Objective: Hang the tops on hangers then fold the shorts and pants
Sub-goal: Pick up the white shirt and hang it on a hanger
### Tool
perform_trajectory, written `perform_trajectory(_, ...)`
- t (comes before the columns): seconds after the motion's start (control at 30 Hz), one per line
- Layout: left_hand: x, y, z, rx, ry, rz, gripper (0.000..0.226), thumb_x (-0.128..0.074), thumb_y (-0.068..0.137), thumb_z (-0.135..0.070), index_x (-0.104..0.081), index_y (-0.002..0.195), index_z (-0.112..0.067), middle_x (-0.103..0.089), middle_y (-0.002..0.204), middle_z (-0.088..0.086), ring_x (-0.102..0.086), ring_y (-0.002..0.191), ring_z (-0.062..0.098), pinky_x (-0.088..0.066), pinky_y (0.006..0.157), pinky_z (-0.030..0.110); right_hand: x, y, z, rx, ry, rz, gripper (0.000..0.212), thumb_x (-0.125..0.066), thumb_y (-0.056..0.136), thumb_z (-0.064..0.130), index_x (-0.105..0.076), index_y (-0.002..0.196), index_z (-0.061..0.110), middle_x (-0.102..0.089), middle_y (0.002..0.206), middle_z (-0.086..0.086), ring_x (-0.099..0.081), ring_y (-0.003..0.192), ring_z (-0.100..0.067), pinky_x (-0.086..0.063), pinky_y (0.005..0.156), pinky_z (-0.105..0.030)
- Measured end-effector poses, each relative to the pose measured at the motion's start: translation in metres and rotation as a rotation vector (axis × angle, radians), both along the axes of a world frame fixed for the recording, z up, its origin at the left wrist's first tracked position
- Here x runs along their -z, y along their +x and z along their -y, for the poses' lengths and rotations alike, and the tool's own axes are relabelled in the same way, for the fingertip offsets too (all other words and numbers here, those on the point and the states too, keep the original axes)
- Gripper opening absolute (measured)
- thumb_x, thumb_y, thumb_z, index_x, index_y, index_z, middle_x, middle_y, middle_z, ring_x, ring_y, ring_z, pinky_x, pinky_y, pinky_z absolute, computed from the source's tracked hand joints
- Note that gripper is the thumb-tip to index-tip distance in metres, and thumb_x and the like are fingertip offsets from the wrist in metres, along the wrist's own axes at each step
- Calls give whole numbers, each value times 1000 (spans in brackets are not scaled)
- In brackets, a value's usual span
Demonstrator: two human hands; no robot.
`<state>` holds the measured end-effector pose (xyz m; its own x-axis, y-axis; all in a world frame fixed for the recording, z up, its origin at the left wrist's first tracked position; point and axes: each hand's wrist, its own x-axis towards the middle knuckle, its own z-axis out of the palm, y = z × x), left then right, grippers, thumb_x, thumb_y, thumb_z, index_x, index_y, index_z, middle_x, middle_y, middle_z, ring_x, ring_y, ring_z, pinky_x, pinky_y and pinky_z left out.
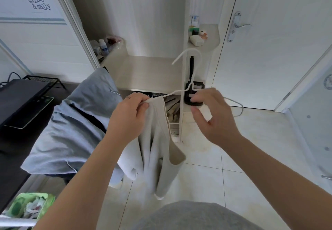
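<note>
A pale cream sleeveless top point(158, 157) hangs in front of me from a white wire hanger point(187, 86) whose hook points up. My left hand point(129, 116) pinches the top's left shoulder strap against the hanger's left arm. My right hand point(213, 114) holds the other strap, a short pale strip, between thumb and fingers near the hanger's right arm. The rest of the top droops in folds below my left hand.
A chair draped with blue-grey garments point(71, 121) stands at the left, beside a dark desk point(19, 100). A white shelf unit point(152, 71) with a black device point(193, 93) stands ahead. A white door point(269, 50) is at the right, a green bin point(30, 206) at bottom left.
</note>
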<state>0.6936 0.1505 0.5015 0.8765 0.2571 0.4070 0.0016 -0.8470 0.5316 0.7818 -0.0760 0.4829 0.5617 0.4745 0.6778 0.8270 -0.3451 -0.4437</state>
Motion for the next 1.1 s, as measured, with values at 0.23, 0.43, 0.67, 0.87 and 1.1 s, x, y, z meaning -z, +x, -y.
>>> perform_trajectory(0.23,-8,1,-3,-79,-183,7,10,-52,101,-14,-60,96,-18,-55,77,-16,-52,74,-7,-36,67,6,61,-26,-38,-192,-376,-381,47,-64,96,28,-53,140,19,-33,156,3,-39,138,-18,-37,114,-38)
perform_trajectory(0.43,-16,1,-6,-144,-311,20,13,-53,101,-18,-58,91,-25,-55,70,-13,-51,66,-4,-38,65,14,76,-30,-64,-200,-387,-417,59,-62,95,27,-37,148,22,-46,142,2,-46,128,-19,-41,109,-39)
perform_trajectory(0.67,-19,6,-8,-150,-426,80,11,-58,99,-32,-60,88,-29,-56,64,-17,-50,61,1,-39,63,20,94,-18,-77,-98,-187,-730,50,-65,95,24,-34,134,23,-59,124,11,-57,103,-5,-46,86,-14)
perform_trajectory(0.87,-20,1,-32,-111,-424,121,16,-60,98,-30,-64,82,-29,-51,59,-17,-43,54,1,-37,54,13,105,11,-30,12,-600,-502,20,-48,103,26,-56,99,8,-67,99,-9,-62,90,-30,-49,84,-41)
perform_trajectory(1.1,-22,-8,-68,-26,-339,58,25,-68,95,-26,-72,84,-48,-67,80,-3,-52,64,-1,-41,61,8,70,63,38,90,-744,-168,21,-50,103,36,-67,103,23,-67,99,10,-56,116,-15,-2,117,-42)
